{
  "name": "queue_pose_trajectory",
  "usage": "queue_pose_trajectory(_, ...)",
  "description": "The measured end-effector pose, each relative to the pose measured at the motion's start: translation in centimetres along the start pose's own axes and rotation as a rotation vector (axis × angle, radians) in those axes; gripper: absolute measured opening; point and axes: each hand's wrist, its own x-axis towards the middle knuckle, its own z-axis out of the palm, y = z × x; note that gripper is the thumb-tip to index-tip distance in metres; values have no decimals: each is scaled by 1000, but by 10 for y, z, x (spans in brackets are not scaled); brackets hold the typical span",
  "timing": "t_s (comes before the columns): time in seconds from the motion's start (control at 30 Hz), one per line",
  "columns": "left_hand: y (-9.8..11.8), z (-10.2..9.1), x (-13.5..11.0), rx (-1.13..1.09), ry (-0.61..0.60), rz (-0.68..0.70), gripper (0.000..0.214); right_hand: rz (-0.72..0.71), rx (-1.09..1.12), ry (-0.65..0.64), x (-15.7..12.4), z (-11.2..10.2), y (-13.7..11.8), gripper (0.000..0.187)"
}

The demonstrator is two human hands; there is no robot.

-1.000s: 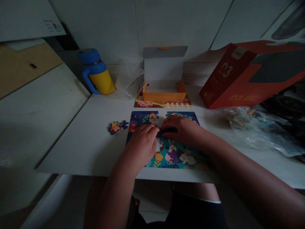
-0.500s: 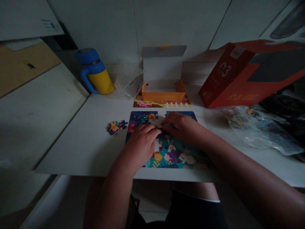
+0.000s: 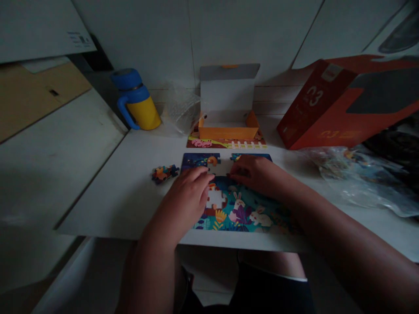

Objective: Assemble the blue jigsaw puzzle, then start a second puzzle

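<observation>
A colourful jigsaw puzzle point(image 3: 242, 213) with rabbits and flowers lies on the white table point(image 3: 131, 192) in front of me. My left hand point(image 3: 190, 194) rests on its left part, fingers lying flat and pointing right. My right hand point(image 3: 253, 172) lies on the upper middle, fingers pressed flat onto the pieces. A white piece-shaped gap point(image 3: 216, 198) shows just below my left fingertips. Another gap point(image 3: 224, 165) shows at the top edge between the hands. Two or three loose joined pieces point(image 3: 164, 172) lie left of the puzzle.
An open orange and white box point(image 3: 228, 117) stands behind the puzzle on a finished picture strip point(image 3: 225, 143). A yellow and blue bottle point(image 3: 136, 104) is at back left, a crumpled clear bag point(image 3: 183, 109) beside it. A large red carton point(image 3: 343, 102) and a plastic bag of pieces point(image 3: 360, 174) lie right.
Both hands have slid a little up and apart on the puzzle. The dark piece once between the fingertips is no longer seen, and the white gap below the left hand now shows fully.
</observation>
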Motion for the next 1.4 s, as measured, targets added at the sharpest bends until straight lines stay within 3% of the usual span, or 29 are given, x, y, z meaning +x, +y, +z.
queue_pose_trajectory(0.13,-36,-26,-17,159,102,-199,32,15,-23,28,1,-2,-4,12)
queue_pose_trajectory(0.23,-69,-36,-31,288,80,-375,37,0,-16,41,0,-3,-6,12)
queue_pose_trajectory(0.4,-99,-39,-41,212,51,-471,38,-16,-10,58,0,-2,-5,12)
queue_pose_trajectory(0.73,-96,-42,-38,113,141,-469,19,-3,1,55,0,-2,-5,12)
queue_pose_trajectory(0.9,-96,-39,-39,59,134,-512,34,-2,4,55,1,-2,-6,13)
queue_pose_trajectory(1.2,-101,-37,-38,-24,158,-493,32,-26,-1,64,1,-2,-5,14)
queue_pose_trajectory(1.4,-89,-44,-39,-63,213,-421,36,-21,-8,63,0,-1,-4,14)
